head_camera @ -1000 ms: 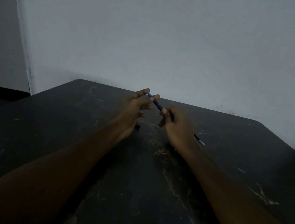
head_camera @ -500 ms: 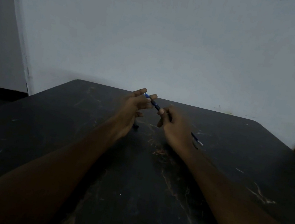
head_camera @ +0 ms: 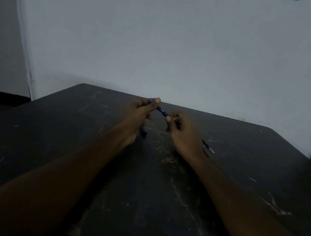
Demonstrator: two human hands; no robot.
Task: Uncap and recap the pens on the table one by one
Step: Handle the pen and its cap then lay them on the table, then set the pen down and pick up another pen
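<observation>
Two hands (head_camera: 162, 119) pinch slim blue pen (head_camera: 162, 111); scuffed dark table (head_camera: 64, 143).

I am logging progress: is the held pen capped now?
Cannot tell: both hands, left hand and right hand, cover the blue pen's ends.

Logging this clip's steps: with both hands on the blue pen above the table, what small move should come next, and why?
Probably draw the hands apart along the pen. The left hand pinches its far blue end, the right hand the near end, and no gap shows between them, so the cap looks seated.
</observation>
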